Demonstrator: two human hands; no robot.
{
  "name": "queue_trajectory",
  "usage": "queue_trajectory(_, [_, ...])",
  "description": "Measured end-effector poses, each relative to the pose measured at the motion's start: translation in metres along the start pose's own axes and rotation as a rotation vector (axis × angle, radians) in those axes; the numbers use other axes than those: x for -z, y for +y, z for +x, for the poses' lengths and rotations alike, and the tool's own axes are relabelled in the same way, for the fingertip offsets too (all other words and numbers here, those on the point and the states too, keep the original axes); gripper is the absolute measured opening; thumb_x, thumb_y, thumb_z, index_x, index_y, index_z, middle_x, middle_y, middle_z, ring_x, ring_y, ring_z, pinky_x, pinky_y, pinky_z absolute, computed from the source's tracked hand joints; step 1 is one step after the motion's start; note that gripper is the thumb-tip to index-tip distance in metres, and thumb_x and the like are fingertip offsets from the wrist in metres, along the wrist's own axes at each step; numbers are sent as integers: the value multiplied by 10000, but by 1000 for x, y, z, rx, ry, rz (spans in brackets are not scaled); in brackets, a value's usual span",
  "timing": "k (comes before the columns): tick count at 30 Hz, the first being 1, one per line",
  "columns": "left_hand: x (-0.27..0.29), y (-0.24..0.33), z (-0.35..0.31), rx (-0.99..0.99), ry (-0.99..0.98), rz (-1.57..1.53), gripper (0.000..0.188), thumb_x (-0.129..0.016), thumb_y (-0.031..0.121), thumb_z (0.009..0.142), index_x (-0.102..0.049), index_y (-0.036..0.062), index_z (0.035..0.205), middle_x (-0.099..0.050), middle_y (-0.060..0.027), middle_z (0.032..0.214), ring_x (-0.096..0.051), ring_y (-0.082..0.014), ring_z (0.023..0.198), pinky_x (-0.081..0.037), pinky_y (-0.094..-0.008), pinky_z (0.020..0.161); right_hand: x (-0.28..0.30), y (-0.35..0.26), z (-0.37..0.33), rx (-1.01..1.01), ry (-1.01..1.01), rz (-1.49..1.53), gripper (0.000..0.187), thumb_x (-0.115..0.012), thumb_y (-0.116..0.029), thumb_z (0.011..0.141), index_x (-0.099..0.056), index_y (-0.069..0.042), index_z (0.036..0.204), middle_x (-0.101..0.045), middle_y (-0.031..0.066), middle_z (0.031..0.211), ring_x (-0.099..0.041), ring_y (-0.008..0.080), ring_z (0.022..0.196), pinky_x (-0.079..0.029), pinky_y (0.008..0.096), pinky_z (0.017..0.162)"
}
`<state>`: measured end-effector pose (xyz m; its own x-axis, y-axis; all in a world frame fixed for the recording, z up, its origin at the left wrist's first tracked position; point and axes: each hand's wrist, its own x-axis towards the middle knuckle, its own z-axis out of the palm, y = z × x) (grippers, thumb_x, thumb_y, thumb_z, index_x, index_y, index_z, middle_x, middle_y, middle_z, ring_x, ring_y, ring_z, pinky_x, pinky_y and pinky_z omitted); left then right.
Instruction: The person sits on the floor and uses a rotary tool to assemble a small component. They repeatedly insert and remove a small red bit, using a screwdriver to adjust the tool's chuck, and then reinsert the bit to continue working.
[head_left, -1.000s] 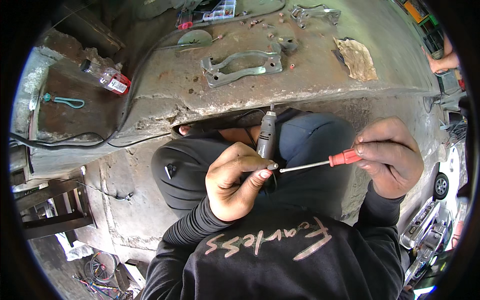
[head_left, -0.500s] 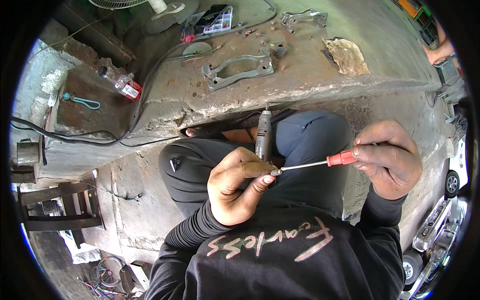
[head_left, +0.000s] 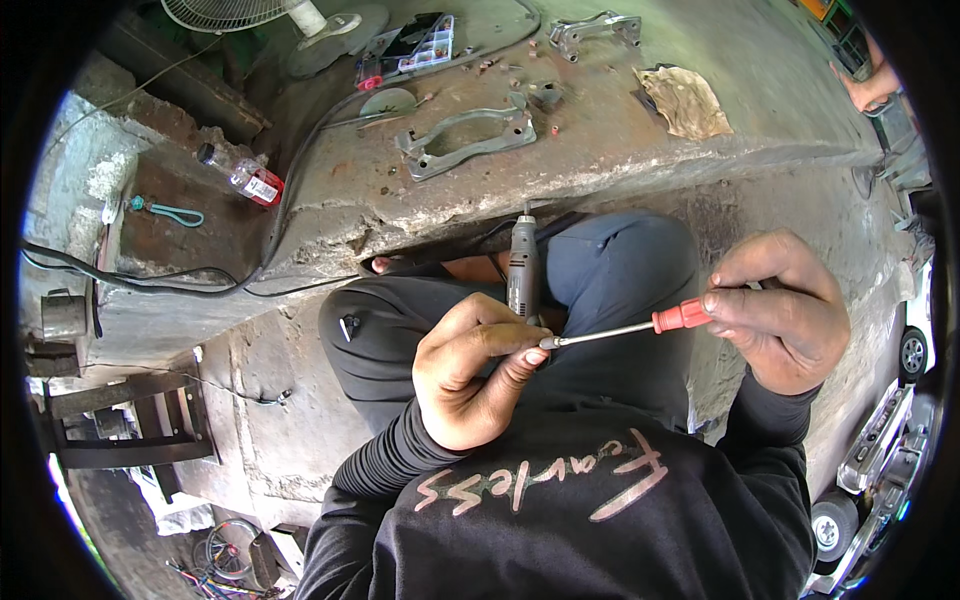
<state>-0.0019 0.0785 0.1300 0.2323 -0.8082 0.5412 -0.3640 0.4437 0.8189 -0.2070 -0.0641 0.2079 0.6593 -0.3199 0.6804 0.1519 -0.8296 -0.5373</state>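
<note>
My right hand grips the red handle of a screwdriver between thumb and fingers. Its thin metal shaft points left, and the tip meets a small grey metal piece. That piece is pinched between the thumb and index finger of my left hand; most of it is hidden, so its exact kind is unclear. Just behind my left fingertips, a grey rotary tool stands nose up between my crossed legs.
On the concrete ledge ahead lie a metal bracket, a second bracket, a brown cloth and a parts box. A bottle and black cable are at left. Another person's hand shows far right.
The view has shifted slightly. Both hands keep their grips, and the screwdriver tip stays at the small metal piece.
</note>
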Motion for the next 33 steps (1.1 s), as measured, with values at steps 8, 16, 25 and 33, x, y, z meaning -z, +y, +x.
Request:
queue_trajectory(8, [0, -1, 0, -230, 30, 306, 231, -738, -33, 665, -676, -3, 885, -578, -65, 745, -542, -185, 637, -421, -288, 558, 6, -3, 2, 47, -82, -79, 290, -777, 11, 602, -689, 35, 877, -580, 89, 741, -570, 145, 593, -442, 225, 497])
queue_trajectory(16, [4, -3, 1, -338, 36, 450, 345, -720, -34, 534, -679, -7, 876, -524, -47, 712, -506, -192, 615, -403, -310, 541, 9, 1, 6, 104, -145, -89, 310, -790, -31, 587, -678, 53, 863, -559, 80, 690, -535, 145, 523, -389, 234, 423])
queue_trajectory(25, [2, -3, 0, -288, 37, 362, 326, -726, -42, 557, -678, -8, 877, -517, -45, 706, -506, -187, 620, -402, -302, 537, 6, -1, 6, 98, -94, -108, 299, -786, -1, 576, -682, 48, 852, -553, 85, 708, -536, 135, 535, -393, 231, 432])
queue_trajectory(33, [2, -3, -1, -252, 7, 311, 270, -748, -37, 613, -676, -1, 871, -520, -44, 699, -503, -180, 610, -398, -293, 530, 5, 0, 6, 92, -120, -180, 292, -777, 38, 575, -679, 45, 850, -563, 86, 727, -541, 137, 562, -402, 223, 464])
